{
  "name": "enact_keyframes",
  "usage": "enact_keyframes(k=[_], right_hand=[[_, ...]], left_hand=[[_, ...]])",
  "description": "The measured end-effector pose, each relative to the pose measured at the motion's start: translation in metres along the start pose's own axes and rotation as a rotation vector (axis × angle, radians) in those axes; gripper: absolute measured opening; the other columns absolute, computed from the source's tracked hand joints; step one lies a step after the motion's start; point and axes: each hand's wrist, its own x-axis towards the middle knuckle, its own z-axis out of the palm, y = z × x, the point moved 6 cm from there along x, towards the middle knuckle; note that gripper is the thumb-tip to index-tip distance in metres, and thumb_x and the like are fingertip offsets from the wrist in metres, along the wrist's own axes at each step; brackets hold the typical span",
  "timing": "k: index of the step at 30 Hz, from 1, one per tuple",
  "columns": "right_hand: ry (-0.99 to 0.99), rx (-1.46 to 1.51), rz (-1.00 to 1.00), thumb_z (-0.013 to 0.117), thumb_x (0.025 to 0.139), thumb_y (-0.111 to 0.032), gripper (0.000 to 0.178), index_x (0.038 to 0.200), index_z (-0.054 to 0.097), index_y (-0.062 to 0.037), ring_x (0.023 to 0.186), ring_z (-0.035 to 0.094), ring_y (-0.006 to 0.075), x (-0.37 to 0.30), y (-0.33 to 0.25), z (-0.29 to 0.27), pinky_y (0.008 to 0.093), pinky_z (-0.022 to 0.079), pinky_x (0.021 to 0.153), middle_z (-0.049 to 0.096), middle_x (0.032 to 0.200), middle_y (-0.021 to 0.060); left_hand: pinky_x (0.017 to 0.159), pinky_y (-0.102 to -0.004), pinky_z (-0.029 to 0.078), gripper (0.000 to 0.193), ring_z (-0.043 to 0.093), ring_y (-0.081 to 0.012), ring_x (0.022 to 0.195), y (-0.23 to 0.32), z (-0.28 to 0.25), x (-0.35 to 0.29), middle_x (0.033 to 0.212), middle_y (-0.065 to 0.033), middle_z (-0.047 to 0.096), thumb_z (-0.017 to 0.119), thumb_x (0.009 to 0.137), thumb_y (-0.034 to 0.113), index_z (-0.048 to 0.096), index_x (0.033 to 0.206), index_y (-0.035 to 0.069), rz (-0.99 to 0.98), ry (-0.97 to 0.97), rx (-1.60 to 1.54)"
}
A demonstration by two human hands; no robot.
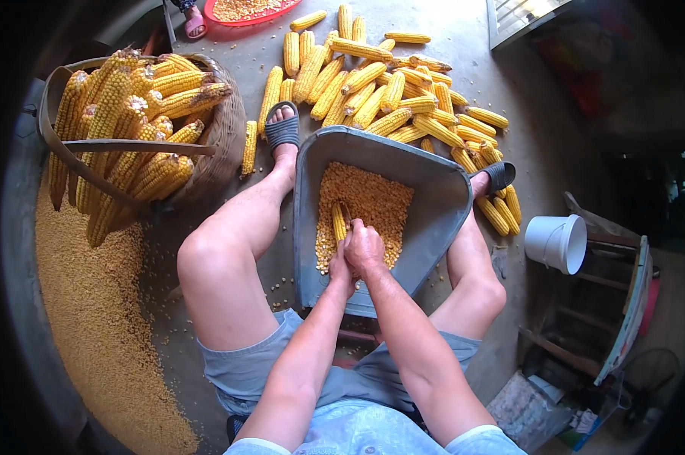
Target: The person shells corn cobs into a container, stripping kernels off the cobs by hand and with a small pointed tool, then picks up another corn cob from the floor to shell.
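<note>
In the middle, both my hands are together over a grey metal scoop-shaped bin (433,193) between my legs. My left hand (342,267) is closed around the lower end of a yellow ear of corn (339,224), which points away from me. A dark narrow strip runs along the ear's right side near its tip; what it is I cannot make out. My right hand (366,246) is closed like a fist against the ear's right side, and its grip is hidden. Loose corn kernels (373,191) cover the bin's bottom beneath them.
Whole corn ears (365,106) lie piled beyond the bin. A wicker basket (225,129) full of ears stands left, beside a long kernel heap (92,303). At right are a white bucket (556,243) and a wooden rack (608,288). A red tray (263,17) and another person's foot (195,24) show far off.
</note>
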Motion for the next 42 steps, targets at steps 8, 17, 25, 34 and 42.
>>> enact_keyframes(k=[8, 17, 25, 34, 42], right_hand=[[0.087, 0.130, -0.201, 0.055, 0.087, -0.019, 0.027, 0.108, 0.061, -0.0038, 0.082, 0.064, 0.0429, -0.052, 0.000, -0.027, 0.0500, 0.051, 0.077, 0.065, 0.087, 0.0257], [0.076, 0.119, -0.111, 0.056, 0.089, -0.017, 0.028, 0.115, 0.058, -0.0067, 0.081, 0.063, 0.0439, -0.130, 0.015, -0.043, 0.0511, 0.052, 0.074, 0.063, 0.092, 0.0257], [0.234, 0.394, -0.100, 0.055, 0.088, -0.019, 0.029, 0.113, 0.060, -0.0041, 0.090, 0.065, 0.0391, -0.054, 0.037, -0.005, 0.0447, 0.051, 0.083, 0.066, 0.097, 0.0234], [0.026, 0.515, -0.049, 0.059, 0.087, -0.018, 0.033, 0.116, 0.059, -0.0025, 0.091, 0.066, 0.0367, -0.107, 0.055, -0.060, 0.0405, 0.052, 0.081, 0.066, 0.099, 0.0233], [0.158, 0.453, -0.214, 0.062, 0.084, -0.010, 0.032, 0.113, 0.058, 0.0019, 0.088, 0.063, 0.0391, -0.226, 0.050, -0.106, 0.0414, 0.052, 0.077, 0.064, 0.096, 0.0237]], left_hand=[[0.083, -0.0395, 0.051, 0.055, 0.060, -0.0232, 0.099, 0.009, -0.027, 0.011, 0.113, -0.0094, 0.060, 0.046, 0.096, 0.051, 0.052, 0.126, 0.005, 0.138, 0.064, -0.017], [0.068, -0.0399, 0.053, 0.054, 0.061, -0.0227, 0.087, -0.005, -0.018, 0.013, 0.103, -0.0087, 0.060, 0.049, 0.094, 0.052, 0.052, 0.124, 0.007, 0.019, 0.003, 0.028], [0.065, -0.0382, 0.054, 0.054, 0.064, -0.0233, 0.082, 0.002, -0.024, 0.019, 0.102, -0.0086, 0.063, 0.047, 0.095, 0.052, 0.054, 0.123, 0.007, 0.104, 0.018, -0.021], [0.053, -0.0388, 0.054, 0.059, 0.065, -0.0258, 0.070, 0.012, -0.033, 0.003, 0.087, -0.0115, 0.065, 0.029, 0.096, 0.059, 0.054, 0.117, 0.009, -0.063, -0.045, 0.015], [0.057, -0.0344, 0.053, 0.057, 0.060, -0.0239, 0.068, 0.018, -0.013, -0.021, 0.086, -0.0107, 0.060, 0.036, 0.095, 0.059, 0.053, 0.115, 0.008, -0.040, -0.156, -0.028]])
